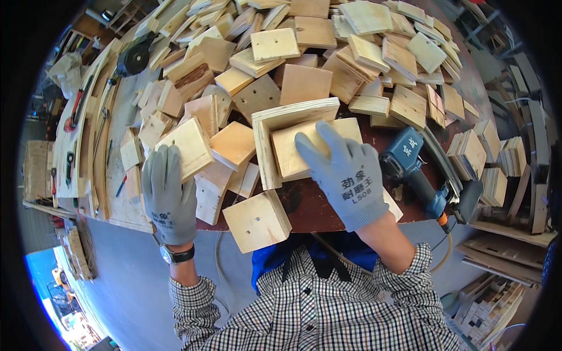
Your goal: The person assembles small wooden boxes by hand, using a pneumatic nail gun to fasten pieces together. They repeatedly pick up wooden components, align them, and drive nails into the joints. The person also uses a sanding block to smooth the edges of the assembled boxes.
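Note:
My left hand (168,196), in a grey work glove, grips a pale square plywood block (188,147) by its near left edge, with the thumb hidden. My right hand (344,178), gloved alike, has its fingers over a second plywood block (287,149) and closes on it. That block lies inside an L-shaped wooden corner frame (263,126), whose two strips run along its far and left sides. Just nearer, a thick plywood block (256,219) with dark spots juts over the table's front edge. A blue nail gun (404,153) lies right of my right hand.
A large heap of plywood blocks (304,85) covers the far part of the dark red table (310,210). Long boards (96,146) with hand tools and a black tape roll (136,57) lie at the left. Stacked blocks (466,153) stand at the right. A hose (448,248) hangs from the nail gun.

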Demonstrator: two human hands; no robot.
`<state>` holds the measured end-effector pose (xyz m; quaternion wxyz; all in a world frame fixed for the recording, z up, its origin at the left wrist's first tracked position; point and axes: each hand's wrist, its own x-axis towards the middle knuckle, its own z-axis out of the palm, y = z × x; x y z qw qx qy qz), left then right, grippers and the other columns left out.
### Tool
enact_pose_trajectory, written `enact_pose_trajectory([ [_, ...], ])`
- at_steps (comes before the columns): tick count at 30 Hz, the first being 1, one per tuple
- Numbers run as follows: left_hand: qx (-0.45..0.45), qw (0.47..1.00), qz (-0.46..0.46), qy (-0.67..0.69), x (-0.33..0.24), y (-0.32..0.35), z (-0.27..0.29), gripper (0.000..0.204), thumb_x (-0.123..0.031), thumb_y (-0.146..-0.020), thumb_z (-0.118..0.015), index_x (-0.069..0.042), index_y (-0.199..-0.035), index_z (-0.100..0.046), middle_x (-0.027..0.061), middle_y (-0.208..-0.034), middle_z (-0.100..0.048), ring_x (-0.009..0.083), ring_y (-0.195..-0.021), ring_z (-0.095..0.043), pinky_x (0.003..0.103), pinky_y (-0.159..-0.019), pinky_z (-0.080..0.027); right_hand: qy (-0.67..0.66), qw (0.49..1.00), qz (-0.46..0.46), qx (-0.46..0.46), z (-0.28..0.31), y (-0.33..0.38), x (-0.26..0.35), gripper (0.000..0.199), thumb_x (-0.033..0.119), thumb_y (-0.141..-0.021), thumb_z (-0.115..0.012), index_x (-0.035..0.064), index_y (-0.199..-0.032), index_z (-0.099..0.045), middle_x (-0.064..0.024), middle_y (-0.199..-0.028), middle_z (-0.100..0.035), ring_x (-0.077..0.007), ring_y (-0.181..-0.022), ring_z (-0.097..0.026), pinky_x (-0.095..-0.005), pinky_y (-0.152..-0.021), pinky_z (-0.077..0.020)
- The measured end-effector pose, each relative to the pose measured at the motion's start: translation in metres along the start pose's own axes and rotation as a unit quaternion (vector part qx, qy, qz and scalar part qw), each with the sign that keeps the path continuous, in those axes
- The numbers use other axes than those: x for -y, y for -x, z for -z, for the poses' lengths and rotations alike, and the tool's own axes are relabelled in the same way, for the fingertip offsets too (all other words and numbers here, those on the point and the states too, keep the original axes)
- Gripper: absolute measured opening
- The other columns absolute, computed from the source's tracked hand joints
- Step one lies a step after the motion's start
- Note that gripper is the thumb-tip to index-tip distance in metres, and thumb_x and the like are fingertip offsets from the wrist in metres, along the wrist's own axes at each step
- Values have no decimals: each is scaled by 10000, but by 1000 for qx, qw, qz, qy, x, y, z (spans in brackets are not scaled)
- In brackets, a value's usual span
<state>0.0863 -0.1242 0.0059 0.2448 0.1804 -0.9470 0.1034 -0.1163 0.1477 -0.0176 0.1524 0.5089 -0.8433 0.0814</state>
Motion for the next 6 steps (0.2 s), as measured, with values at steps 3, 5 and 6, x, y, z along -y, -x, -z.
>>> enact_pose_trajectory([
  [3, 7, 999, 24, 40, 0, 0, -15, 634, -71, -832, -791, -59, -1445, -631, 166, -1469, -613, 380, -1385, -552, 482, -1174, -453, -46, 999, 6, 0, -7, 0, 13, 733, 374, -836, -806, 210, -1512, -575, -122, -1473, -521, -250, -1070, -604, -405, -857, -497],
  [5, 43, 995, 28, 88, 6, 7, -9, 713, -105, -812, -809, -76, -1490, -590, 182, -1511, -581, 390, -1420, -515, 521, -1224, -381, -51, 998, -24, 11, -10, 5, 14, 804, 509, -836, -802, 202, -1536, -554, -126, -1544, -487, -279, -1206, -575, -462, -950, -491],
  [6, 62, 992, 25, 103, 9, 8, -3, 753, -122, -801, -821, -83, -1510, -570, 189, -1525, -567, 398, -1446, -487, 554, -1250, -337, -48, 998, -42, -8, -16, 7, 14, 798, 513, -847, -795, 200, -1539, -550, -126, -1562, -476, -282, -1221, -574, -495, -963, -484],
])
